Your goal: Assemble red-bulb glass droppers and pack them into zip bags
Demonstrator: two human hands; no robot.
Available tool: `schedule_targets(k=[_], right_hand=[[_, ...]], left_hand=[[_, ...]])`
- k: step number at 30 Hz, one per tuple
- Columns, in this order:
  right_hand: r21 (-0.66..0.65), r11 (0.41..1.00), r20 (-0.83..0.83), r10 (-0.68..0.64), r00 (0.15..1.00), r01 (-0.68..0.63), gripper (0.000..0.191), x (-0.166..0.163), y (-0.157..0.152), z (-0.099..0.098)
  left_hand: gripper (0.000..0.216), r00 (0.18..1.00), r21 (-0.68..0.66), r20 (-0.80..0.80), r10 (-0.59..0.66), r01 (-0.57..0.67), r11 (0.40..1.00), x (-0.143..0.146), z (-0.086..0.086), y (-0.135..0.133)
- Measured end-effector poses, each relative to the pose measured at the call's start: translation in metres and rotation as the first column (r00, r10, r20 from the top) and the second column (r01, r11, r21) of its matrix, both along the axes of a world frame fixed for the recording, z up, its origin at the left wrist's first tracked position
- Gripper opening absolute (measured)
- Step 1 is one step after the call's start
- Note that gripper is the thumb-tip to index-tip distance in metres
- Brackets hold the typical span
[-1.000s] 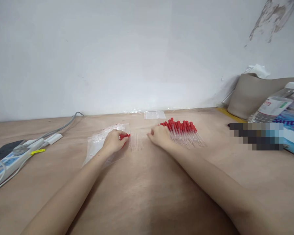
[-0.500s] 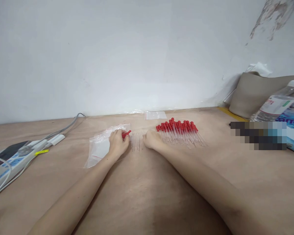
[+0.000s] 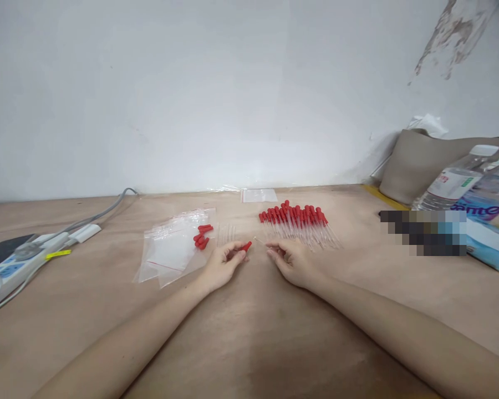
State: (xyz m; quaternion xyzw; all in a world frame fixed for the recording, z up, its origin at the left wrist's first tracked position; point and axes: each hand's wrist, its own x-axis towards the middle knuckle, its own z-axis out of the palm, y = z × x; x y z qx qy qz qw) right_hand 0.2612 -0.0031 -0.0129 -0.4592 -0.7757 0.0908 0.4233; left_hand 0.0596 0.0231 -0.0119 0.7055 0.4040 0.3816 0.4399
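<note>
Against a scuffed white wall [image 3: 199,100], at a wood-toned table [image 3: 241,332], your left hand [image 3: 224,264] pinches a red dropper bulb [image 3: 247,246] and your right hand [image 3: 293,264] a slim clear tube [image 3: 260,242], ends turned face to face, loose bulbs [image 3: 204,244] and finished-looking red-topped droppers [image 3: 307,214] toward the back edge, seemingly for reach.

We face a pale, whitish wall [image 3: 191,100] with a brownish, flaked patch [image 3: 441,41] at upper right; below it we see a light-brown tabletop [image 3: 233,332], its near middle shadowed; the light looks soft.
</note>
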Motion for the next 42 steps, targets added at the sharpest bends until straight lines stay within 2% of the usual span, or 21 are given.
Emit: schedule_targets(k=[7, 13, 17, 20, 28, 33, 36, 42], right_hand=[[-0.018, 0.999, 0.102, 0.051, 0.994, -0.049, 0.018, -0.001, 0.001, 0.000], [-0.042, 0.994, 0.102, 0.104, 0.989, -0.101, 0.018, 0.001, 0.005, -0.003], [-0.072, 0.985, 0.153, 0.167, 0.974, -0.157, 0.020, 0.009, 0.008, 0.000], [-0.033, 0.981, 0.220, 0.195, 0.956, -0.193, 0.021, 0.014, 0.010, 0.003], [0.115, 0.962, 0.336, 0.197, 0.921, -0.248, 0.024, 0.017, 0.011, 0.006], [0.194, 0.948, 0.408, 0.155, 0.900, -0.251, 0.026, 0.020, 0.011, 0.007], [0.153, 0.963, 0.411, 0.140, 0.901, -0.220, 0.024, 0.016, 0.007, 0.007], [-0.131, 0.978, 0.342, 0.197, 0.919, -0.161, 0.025, 0.003, 0.000, 0.011]], left_hand=[[0.026, 1.000, 0.032, -0.015, 0.004, -0.004, 0.999, 0.002, 0.006, -0.001], [0.022, 0.989, 0.199, -0.117, 0.090, -0.066, 0.978, 0.002, 0.002, -0.001], [0.021, 0.977, 0.298, -0.209, 0.036, 0.029, 0.954, -0.001, 0.003, -0.004], [0.021, 0.962, 0.321, -0.270, -0.030, 0.119, 0.940, -0.002, 0.005, -0.007], [0.020, 0.945, 0.323, -0.304, -0.121, 0.222, 0.920, -0.001, 0.013, -0.011], [0.019, 0.927, 0.404, -0.370, -0.061, 0.220, 0.888, -0.001, 0.012, -0.013], [0.018, 0.912, 0.512, -0.410, 0.019, 0.213, 0.832, -0.002, 0.009, -0.012], [0.019, 0.893, 0.630, -0.444, 0.078, 0.250, 0.735, -0.003, 0.002, -0.011]])
